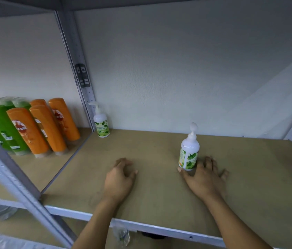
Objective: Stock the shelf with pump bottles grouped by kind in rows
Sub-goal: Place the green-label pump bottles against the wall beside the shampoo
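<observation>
Pump bottle (pixel 188 153) stands upright well right of the grey post (pixel 86 97), its base touched by the spread, unclenched right hand (pixel 204 175), I think ready to slide toward its twin (pixel 101 123) just beside that post; left hand (pixel 121 175) rests loosely curled, empty.

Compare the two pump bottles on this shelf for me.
Place: the back bottle stands in the rear left corner by the post; the front bottle stands farther forward on the shelf. Contact: the right hand lies at the front bottle's base; nothing touches the back bottle. Facing: the back bottle shows its label squarely; the front bottle is turned, label sideways. Both are upright, white, with green leaf labels.
</observation>
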Demonstrator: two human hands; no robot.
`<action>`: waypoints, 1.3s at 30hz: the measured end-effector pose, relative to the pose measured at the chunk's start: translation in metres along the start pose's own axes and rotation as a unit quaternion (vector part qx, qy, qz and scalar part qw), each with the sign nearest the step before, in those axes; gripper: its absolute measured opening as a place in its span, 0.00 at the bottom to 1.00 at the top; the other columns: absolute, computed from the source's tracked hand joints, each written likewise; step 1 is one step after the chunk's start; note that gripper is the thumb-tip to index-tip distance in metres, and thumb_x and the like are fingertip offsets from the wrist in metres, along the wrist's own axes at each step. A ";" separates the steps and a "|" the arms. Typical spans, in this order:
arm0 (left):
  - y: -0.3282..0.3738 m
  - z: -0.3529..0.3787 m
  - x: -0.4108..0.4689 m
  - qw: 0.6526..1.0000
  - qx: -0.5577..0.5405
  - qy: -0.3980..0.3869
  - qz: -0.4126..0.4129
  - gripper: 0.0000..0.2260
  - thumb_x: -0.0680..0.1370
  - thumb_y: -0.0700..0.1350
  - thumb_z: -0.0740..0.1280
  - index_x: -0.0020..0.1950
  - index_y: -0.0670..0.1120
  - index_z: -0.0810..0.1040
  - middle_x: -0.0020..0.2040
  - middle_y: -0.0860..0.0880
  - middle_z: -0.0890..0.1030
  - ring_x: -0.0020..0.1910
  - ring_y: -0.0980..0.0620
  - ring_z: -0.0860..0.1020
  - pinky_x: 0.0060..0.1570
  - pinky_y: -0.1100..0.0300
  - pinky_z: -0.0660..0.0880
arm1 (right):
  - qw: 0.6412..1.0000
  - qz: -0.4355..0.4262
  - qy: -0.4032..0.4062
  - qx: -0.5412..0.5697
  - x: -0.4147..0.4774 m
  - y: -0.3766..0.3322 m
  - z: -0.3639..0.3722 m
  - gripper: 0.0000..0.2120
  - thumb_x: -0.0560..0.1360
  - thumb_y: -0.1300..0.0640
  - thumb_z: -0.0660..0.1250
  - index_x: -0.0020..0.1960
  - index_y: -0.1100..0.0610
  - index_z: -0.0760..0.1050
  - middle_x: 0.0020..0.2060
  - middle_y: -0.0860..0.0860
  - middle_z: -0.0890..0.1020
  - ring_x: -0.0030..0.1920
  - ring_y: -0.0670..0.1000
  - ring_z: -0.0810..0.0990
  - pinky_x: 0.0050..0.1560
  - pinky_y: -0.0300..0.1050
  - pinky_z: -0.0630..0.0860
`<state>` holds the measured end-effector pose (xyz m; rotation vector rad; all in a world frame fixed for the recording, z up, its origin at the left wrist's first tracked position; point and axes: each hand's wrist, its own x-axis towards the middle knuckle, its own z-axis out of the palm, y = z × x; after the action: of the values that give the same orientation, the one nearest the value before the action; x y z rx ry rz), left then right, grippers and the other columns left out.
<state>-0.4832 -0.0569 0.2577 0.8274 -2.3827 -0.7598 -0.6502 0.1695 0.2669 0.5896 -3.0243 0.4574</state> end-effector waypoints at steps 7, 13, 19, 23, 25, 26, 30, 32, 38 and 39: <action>-0.011 -0.026 -0.043 0.978 0.190 -0.084 -0.007 0.24 0.81 0.65 0.52 0.77 0.60 0.65 0.80 0.58 0.59 0.80 0.53 0.52 0.76 0.41 0.46 | 0.997 -0.028 0.026 0.064 -0.003 0.007 -0.002 0.30 0.73 0.28 0.59 0.66 0.46 0.71 0.70 0.45 0.72 0.76 0.49 0.62 0.74 0.64 0.53; -0.007 -0.032 -0.047 0.980 0.177 -0.092 -0.015 0.25 0.81 0.64 0.54 0.77 0.58 0.65 0.80 0.58 0.59 0.80 0.52 0.52 0.76 0.42 0.45 | 0.962 -0.043 0.006 0.268 0.002 0.010 -0.012 0.25 0.73 0.48 0.73 0.69 0.45 0.71 0.59 0.43 0.81 0.64 0.51 0.78 0.73 0.61 0.62; -0.007 -0.033 -0.045 0.982 0.167 -0.088 -0.019 0.25 0.80 0.64 0.56 0.76 0.57 0.67 0.79 0.57 0.61 0.80 0.51 0.53 0.76 0.42 0.46 | 0.937 -0.062 -0.010 0.343 0.004 0.004 -0.008 0.28 0.64 0.46 0.78 0.63 0.44 0.76 0.50 0.41 0.82 0.51 0.44 0.82 0.55 0.48 0.78; -0.007 -0.032 -0.044 0.986 0.147 -0.073 -0.019 0.24 0.79 0.64 0.58 0.73 0.58 0.70 0.77 0.58 0.65 0.79 0.51 0.56 0.76 0.42 0.48 | 0.918 -0.057 -0.026 0.391 0.002 -0.010 -0.001 0.28 0.69 0.57 0.79 0.65 0.52 0.72 0.54 0.43 0.81 0.54 0.46 0.82 0.54 0.42 0.77; -0.008 -0.034 -0.044 0.991 0.119 -0.058 -0.012 0.23 0.78 0.63 0.61 0.72 0.57 0.71 0.74 0.58 0.69 0.77 0.52 0.60 0.76 0.43 0.50 | 0.915 -0.055 -0.012 0.399 0.000 -0.019 0.001 0.29 0.69 0.59 0.79 0.66 0.53 0.72 0.53 0.44 0.82 0.54 0.47 0.82 0.55 0.43 0.77; -0.009 -0.034 -0.044 0.994 0.095 -0.053 -0.012 0.23 0.77 0.63 0.63 0.71 0.57 0.71 0.72 0.59 0.71 0.75 0.53 0.63 0.76 0.45 0.52 | 0.914 -0.056 -0.008 0.402 -0.002 -0.023 0.002 0.29 0.69 0.60 0.79 0.66 0.53 0.72 0.53 0.44 0.82 0.53 0.46 0.82 0.55 0.42 0.77; -0.010 -0.037 -0.048 0.986 -0.146 -0.046 -0.069 0.23 0.74 0.59 0.73 0.68 0.62 0.74 0.65 0.62 0.77 0.67 0.60 0.73 0.70 0.52 0.69 | 0.903 -0.076 -0.017 0.423 -0.010 -0.046 0.012 0.29 0.68 0.60 0.80 0.66 0.52 0.74 0.52 0.41 0.83 0.53 0.40 0.82 0.56 0.40 0.78; -0.008 -0.039 -0.048 0.967 -0.241 -0.025 -0.075 0.21 0.74 0.52 0.75 0.66 0.58 0.76 0.62 0.61 0.79 0.62 0.65 0.76 0.66 0.56 0.74 | 0.894 -0.098 -0.031 0.437 -0.016 -0.063 0.017 0.30 0.67 0.61 0.80 0.66 0.52 0.74 0.52 0.40 0.83 0.53 0.40 0.83 0.57 0.41 0.79; -0.007 -0.040 -0.044 0.951 -0.291 0.038 -0.097 0.21 0.74 0.46 0.76 0.66 0.54 0.76 0.60 0.58 0.82 0.58 0.65 0.78 0.60 0.66 0.72 | 0.880 -0.140 -0.054 0.450 -0.023 -0.118 0.037 0.29 0.65 0.63 0.81 0.61 0.48 0.74 0.50 0.41 0.84 0.52 0.40 0.83 0.57 0.46 0.81; -0.009 -0.040 -0.044 0.950 -0.292 0.047 -0.101 0.22 0.74 0.46 0.76 0.67 0.54 0.76 0.59 0.58 0.81 0.58 0.65 0.78 0.62 0.64 0.72 | 0.878 -0.147 -0.055 0.453 -0.022 -0.126 0.041 0.29 0.64 0.62 0.81 0.60 0.47 0.74 0.50 0.42 0.84 0.52 0.41 0.84 0.57 0.48 0.81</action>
<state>-0.4254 -0.0467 0.2686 0.8256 -1.8423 -1.3831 -0.5817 0.0536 0.2613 1.0884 -2.5579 1.8746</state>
